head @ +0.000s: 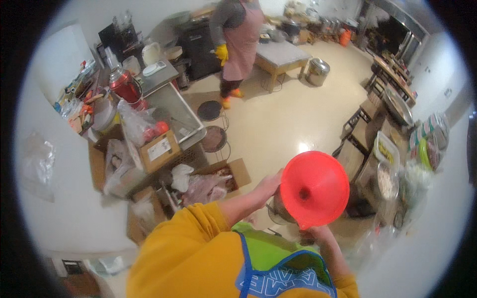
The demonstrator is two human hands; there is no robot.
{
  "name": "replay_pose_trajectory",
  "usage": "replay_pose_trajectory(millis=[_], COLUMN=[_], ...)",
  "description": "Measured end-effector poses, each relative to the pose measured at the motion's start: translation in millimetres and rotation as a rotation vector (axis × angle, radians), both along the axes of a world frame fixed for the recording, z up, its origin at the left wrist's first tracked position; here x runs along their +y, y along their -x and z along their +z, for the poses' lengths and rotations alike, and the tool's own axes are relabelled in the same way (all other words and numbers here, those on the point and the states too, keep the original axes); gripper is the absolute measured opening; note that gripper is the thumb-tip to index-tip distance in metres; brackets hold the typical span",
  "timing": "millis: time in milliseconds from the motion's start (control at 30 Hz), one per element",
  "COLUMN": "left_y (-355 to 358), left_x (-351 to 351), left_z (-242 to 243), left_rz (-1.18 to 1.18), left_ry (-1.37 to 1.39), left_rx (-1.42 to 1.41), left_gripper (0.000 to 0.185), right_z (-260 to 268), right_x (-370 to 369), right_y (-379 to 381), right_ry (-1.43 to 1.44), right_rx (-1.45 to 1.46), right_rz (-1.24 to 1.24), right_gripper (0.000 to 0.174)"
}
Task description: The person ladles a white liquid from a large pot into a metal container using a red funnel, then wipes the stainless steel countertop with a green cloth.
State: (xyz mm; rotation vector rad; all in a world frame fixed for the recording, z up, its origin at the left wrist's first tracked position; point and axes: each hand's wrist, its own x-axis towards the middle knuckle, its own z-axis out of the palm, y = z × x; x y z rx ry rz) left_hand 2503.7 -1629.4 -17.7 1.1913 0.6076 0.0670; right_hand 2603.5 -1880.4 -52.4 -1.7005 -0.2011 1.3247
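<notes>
A red plastic funnel [324, 186] is held up before my chest, its wide mouth facing the camera and its dark hole left of the middle. My left hand [272, 183] reaches to the funnel's left edge, its fingers hidden behind the rim. Below the funnel's lower edge is my right hand [319, 234], touching or near a dark thing that I cannot make out. Most of its fingers are covered or blurred. Under the funnel, a metal vessel [279, 211] shows in part.
A person in a pink apron [242, 48] and yellow gloves stands beyond, near a low table [285, 56]. Two round stools [214, 139] and open cardboard boxes [240, 173] stand at left. Wooden benches with a white tray [378, 149] line the right. A lidded steel pot [317, 72] rests on the floor.
</notes>
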Motion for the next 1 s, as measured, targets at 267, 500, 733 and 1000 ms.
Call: replay_pose_trajectory(millis=[267, 500, 733, 1000], left_y=[-119, -213, -271, -261], left_x=[86, 171, 242, 349], left_z=[26, -12, -28, 8], left_rz=[0.081, 0.211, 0.522, 0.828], left_ry=[0.002, -0.795, -0.302, 0.002], left_rx=[-0.086, -0.336, -0.280, -0.268], left_gripper=[0.058, 0.044, 0.041, 0.035], right_z=[9, 12, 22, 36], right_x=[109, 219, 354, 540], right_y=[-151, -308, -409, -431], right_ry=[-0.094, 0.044, -0.029, 0.026], right_rx=[-0.006, -0.083, -0.177, -0.139], right_rz=[-0.031, 0.354, 0.633, 0.898], right_gripper=[0.018, 0.049, 0.054, 0.058])
